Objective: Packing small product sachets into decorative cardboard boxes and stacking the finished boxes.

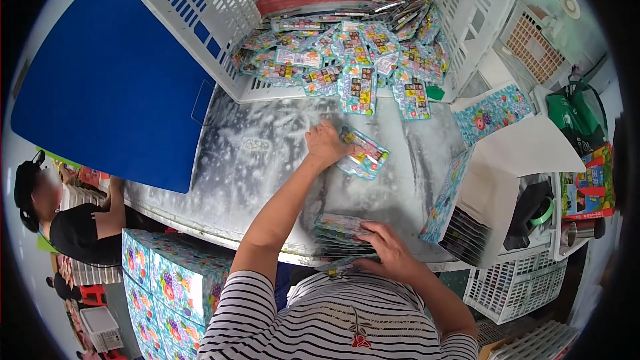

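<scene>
One colourful sachet [363, 153] lies on the worn metal tabletop in front of me. My left hand [325, 143] is on the table at the sachet's left edge, fingers extended and apart, thumb touching the sachet. Near the front edge of the table, close to my body, is a stack of similar sachets [339, 232]. My right hand [390, 253] is closed on the right side of this stack; its fingertips rest on the upper packets and the thumb is lower down.
Behind is a white plastic crate [207, 20], tipped toward me, with many loose sachets. An open printed carton [490, 193] on the right holds upright sachets. A blue board [113, 73] covers the left. Stacked cartons [160, 280] stand below left; another person [73, 220] sits far left.
</scene>
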A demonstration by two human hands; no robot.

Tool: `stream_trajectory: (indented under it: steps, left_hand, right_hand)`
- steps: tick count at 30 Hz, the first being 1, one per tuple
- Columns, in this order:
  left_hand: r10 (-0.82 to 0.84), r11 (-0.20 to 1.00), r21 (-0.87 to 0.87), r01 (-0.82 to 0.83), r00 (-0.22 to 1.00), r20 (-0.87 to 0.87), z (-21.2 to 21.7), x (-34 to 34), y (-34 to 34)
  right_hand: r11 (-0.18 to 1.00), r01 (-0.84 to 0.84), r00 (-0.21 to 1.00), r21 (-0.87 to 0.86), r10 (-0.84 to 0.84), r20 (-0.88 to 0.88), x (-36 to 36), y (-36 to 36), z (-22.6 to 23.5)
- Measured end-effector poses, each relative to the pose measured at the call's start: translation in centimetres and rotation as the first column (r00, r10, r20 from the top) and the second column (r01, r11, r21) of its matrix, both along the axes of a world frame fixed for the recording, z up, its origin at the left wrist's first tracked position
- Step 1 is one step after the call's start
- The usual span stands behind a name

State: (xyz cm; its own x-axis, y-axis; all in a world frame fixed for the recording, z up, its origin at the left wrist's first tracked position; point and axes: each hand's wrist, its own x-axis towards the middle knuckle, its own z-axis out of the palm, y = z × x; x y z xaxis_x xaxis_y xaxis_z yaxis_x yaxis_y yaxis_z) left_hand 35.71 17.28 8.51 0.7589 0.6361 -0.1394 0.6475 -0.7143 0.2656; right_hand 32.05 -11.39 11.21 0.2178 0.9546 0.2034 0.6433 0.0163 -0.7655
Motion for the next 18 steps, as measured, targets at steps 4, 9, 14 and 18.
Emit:
stream_trajectory:
  steps: [4,9,14,18]
  left_hand:
    - [-0.03,0.959,-0.282,0.012,0.998,-0.058,0.1,-2.8,-0.6]
    - [-0.215,0.967,-0.207,0.152,0.92,-0.327,3.7,-5.6,-3.7]
    - [-0.609,0.788,0.136,0.6,0.792,0.035,0.0,-3.3,-4.8]
    - [-0.515,0.855,-0.095,0.51,0.856,-0.038,-0.6,-2.0,-4.7]
  right_hand:
    - [1.0,0.01,1.0,-0.011,-0.01,0.005,0.1,-0.1,0.0]
    - [1.0,0.024,1.0,0.006,-0.024,0.001,0.0,0.1,-0.1]
    - [0.999,0.019,1.0,0.043,-0.02,0.022,-0.2,0.2,-0.2]
    - [0.999,0.021,1.0,0.04,-0.022,0.019,-0.3,0.1,-0.2]
